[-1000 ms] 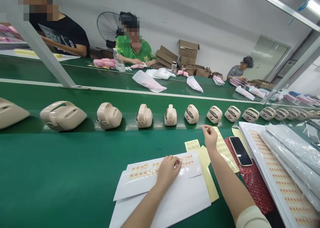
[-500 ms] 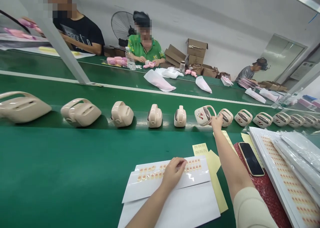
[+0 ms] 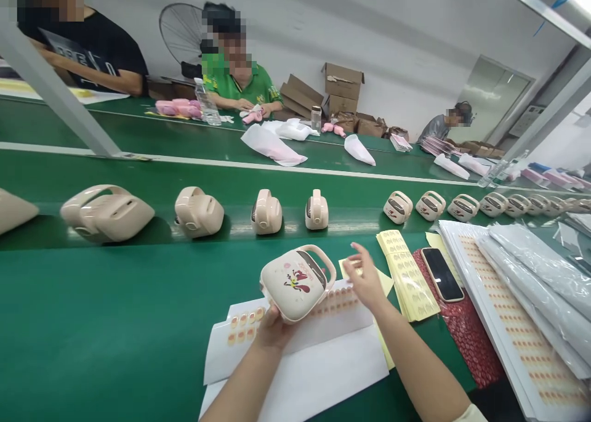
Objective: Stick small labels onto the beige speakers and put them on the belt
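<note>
A cream plastic device with a carry handle, a dark panel and a printed cartoon figure is held by my left hand, tilted with the printed face toward me. My right hand is apart from it on the right, fingers spread and holding nothing. Under both hands lies a white sticker sheet with rows of small orange-and-gold stickers. Part of those rows is hidden behind the device. A yellow sheet shows beneath the white one.
More cream handled devices stand in a row along the green belt. On the right are yellow label sheets, a phone on red bubble wrap, and stacked sticker sheets. Co-workers sit across, one in a green shirt.
The device my right hand gripped on the belt is now in my left hand above the sheet. My right hand has let go and drawn back. The view has shifted right.
</note>
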`<action>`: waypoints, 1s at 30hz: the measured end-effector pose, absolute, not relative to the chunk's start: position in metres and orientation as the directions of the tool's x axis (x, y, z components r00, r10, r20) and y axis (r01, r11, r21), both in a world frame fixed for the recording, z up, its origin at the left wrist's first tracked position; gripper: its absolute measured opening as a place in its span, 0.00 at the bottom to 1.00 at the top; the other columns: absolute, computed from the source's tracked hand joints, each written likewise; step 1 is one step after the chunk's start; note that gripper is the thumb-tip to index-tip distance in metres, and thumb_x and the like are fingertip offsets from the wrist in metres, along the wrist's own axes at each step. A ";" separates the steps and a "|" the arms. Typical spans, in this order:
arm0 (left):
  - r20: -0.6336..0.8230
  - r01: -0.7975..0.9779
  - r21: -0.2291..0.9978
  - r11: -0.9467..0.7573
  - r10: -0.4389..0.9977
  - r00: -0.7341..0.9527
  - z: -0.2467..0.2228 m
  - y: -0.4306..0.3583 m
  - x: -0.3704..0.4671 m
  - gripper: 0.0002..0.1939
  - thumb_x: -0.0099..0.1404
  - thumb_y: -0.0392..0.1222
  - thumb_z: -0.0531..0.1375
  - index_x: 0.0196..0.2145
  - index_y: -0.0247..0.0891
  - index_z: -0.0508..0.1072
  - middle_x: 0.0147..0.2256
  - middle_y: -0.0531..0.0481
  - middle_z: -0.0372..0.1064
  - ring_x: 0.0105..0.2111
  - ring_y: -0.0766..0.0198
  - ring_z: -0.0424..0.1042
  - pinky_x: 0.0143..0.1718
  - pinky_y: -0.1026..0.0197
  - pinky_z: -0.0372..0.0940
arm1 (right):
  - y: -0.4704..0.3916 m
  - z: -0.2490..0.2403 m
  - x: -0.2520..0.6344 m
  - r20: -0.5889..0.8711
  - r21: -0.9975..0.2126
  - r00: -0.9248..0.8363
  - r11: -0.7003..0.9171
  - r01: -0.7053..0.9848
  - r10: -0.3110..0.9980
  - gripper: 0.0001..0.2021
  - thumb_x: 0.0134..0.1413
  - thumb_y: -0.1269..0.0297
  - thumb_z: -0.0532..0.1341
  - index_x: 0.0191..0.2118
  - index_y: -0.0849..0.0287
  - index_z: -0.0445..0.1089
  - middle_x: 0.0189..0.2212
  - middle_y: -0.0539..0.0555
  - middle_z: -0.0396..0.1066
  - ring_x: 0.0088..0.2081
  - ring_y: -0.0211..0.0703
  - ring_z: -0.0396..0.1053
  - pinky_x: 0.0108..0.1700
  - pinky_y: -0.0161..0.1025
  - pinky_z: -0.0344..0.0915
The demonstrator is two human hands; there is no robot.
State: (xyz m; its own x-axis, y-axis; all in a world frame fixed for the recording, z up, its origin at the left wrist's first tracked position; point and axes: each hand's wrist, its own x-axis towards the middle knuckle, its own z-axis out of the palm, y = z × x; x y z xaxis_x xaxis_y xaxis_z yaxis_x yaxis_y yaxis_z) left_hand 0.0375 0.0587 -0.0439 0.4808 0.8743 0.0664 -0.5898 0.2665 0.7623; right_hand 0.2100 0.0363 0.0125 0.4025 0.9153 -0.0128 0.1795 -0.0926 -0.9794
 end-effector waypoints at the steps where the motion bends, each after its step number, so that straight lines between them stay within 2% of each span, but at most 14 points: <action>1: 0.060 -0.597 0.750 0.285 0.870 0.490 -0.041 0.060 0.037 0.47 0.46 0.73 0.50 0.60 0.50 0.46 0.58 0.43 0.54 0.56 0.41 0.55 0.52 0.35 0.53 | 0.040 0.011 0.222 0.045 -0.959 0.496 -0.101 0.264 0.867 0.19 0.42 0.57 0.60 0.42 0.58 0.65 0.35 0.53 0.67 0.33 0.41 0.66 0.33 0.38 0.66; 3: 0.026 -0.617 0.715 0.329 0.870 0.493 -0.037 0.064 0.039 0.46 0.48 0.73 0.48 0.60 0.51 0.45 0.58 0.44 0.55 0.56 0.41 0.56 0.51 0.35 0.53 | 0.046 0.007 0.245 0.071 -0.928 0.598 -0.168 0.334 0.799 0.11 0.41 0.59 0.60 0.30 0.60 0.67 0.31 0.54 0.67 0.32 0.41 0.65 0.35 0.39 0.64; 5: -0.003 -0.660 0.660 0.359 0.880 0.475 -0.036 0.068 0.041 0.43 0.50 0.73 0.46 0.60 0.52 0.45 0.58 0.46 0.55 0.56 0.41 0.56 0.52 0.36 0.53 | 0.051 -0.002 0.261 0.020 -0.920 0.603 -0.221 0.324 0.798 0.07 0.41 0.61 0.58 0.24 0.60 0.65 0.25 0.52 0.66 0.29 0.40 0.64 0.34 0.39 0.64; 9: 0.027 -0.759 0.498 0.420 0.867 0.497 -0.039 0.070 0.044 0.36 0.55 0.68 0.48 0.58 0.54 0.50 0.56 0.49 0.60 0.58 0.44 0.53 0.54 0.39 0.50 | 0.053 -0.020 0.268 -0.058 -0.903 0.583 -0.291 0.315 0.811 0.04 0.40 0.65 0.57 0.22 0.58 0.63 0.20 0.48 0.64 0.24 0.38 0.64 0.28 0.35 0.62; 13: 0.017 -0.802 0.347 0.486 0.852 0.524 -0.044 0.069 0.043 0.32 0.57 0.63 0.50 0.57 0.54 0.54 0.52 0.51 0.66 0.58 0.48 0.53 0.55 0.42 0.51 | 0.051 -0.026 0.269 -0.124 -0.864 0.603 -0.384 0.325 0.788 0.02 0.41 0.67 0.56 0.22 0.58 0.62 0.20 0.48 0.64 0.21 0.37 0.63 0.25 0.35 0.61; 22: -0.103 -0.809 0.310 0.499 0.864 0.493 -0.042 0.068 0.044 0.31 0.57 0.61 0.53 0.57 0.52 0.56 0.51 0.50 0.68 0.57 0.47 0.55 0.53 0.42 0.54 | 0.054 -0.026 0.268 -0.117 -0.769 0.636 -0.475 0.428 0.763 0.06 0.38 0.73 0.56 0.18 0.57 0.60 0.21 0.50 0.65 0.26 0.40 0.65 0.28 0.36 0.58; 26: -0.179 -0.808 0.284 0.516 0.856 0.484 -0.040 0.068 0.044 0.32 0.57 0.62 0.52 0.57 0.49 0.58 0.48 0.48 0.70 0.56 0.47 0.57 0.52 0.42 0.55 | 0.051 -0.031 0.264 -0.120 -0.797 0.625 -0.450 0.403 0.771 0.04 0.42 0.69 0.55 0.21 0.57 0.60 0.25 0.51 0.66 0.25 0.39 0.65 0.27 0.35 0.60; 30: -0.165 -0.814 0.276 0.512 0.859 0.485 -0.040 0.068 0.045 0.31 0.57 0.60 0.53 0.57 0.49 0.58 0.46 0.48 0.72 0.55 0.48 0.58 0.52 0.43 0.56 | 0.045 -0.032 0.265 -0.166 -0.842 0.587 -0.423 0.334 0.793 0.04 0.45 0.65 0.54 0.24 0.58 0.62 0.24 0.50 0.67 0.27 0.38 0.68 0.27 0.34 0.64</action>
State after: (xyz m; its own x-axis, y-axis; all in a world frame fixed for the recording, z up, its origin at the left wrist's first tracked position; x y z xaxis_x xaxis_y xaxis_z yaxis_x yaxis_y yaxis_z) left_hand 0.0448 0.0676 -0.0401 0.4845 0.8591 -0.1649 -0.8136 0.5118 0.2760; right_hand 0.2652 0.0454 -0.0324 0.5866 0.7927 -0.1658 0.3341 -0.4233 -0.8421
